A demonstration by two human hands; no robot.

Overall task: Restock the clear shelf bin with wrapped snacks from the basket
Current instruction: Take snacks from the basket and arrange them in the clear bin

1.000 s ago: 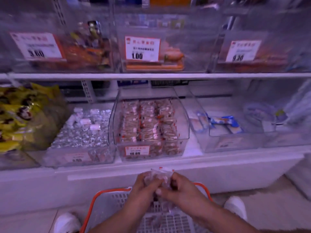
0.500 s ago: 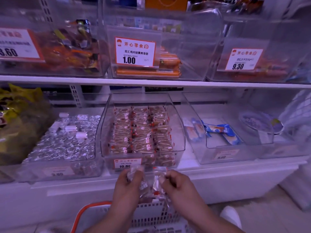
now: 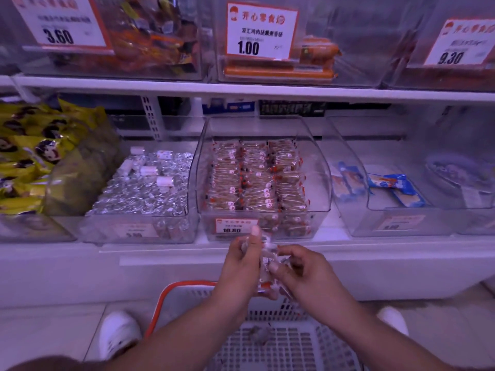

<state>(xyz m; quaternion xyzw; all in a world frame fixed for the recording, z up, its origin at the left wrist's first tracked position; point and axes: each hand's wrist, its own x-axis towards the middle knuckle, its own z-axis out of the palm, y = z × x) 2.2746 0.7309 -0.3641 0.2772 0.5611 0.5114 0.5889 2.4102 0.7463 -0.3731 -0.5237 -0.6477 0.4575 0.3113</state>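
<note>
Below the clear bin (image 3: 263,183), both hands (image 3: 270,266) now pinch snacks (image 3: 265,263) lifted higher from the basket (image 3: 267,344), nearly ready to place.

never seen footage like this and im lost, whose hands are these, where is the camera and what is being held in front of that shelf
There is no machine here. A person wears a camera on the head, looking forward and down, so you see their own arms. The left hand and right hand together hold a small bunch of clear-wrapped snacks, just below the shelf edge. Under the arms, on the floor between white shoes, stands a white basket with an orange rim. Straight ahead sits the clear shelf bin with the 10.80 tag, already holding three rows of the same snacks. Left of it is a bin of foil-wrapped pieces, then yellow bags. To the right lie blue packets. The upper shelf has more bins, tagged 3.60, 1.00 and 9.30.
</note>
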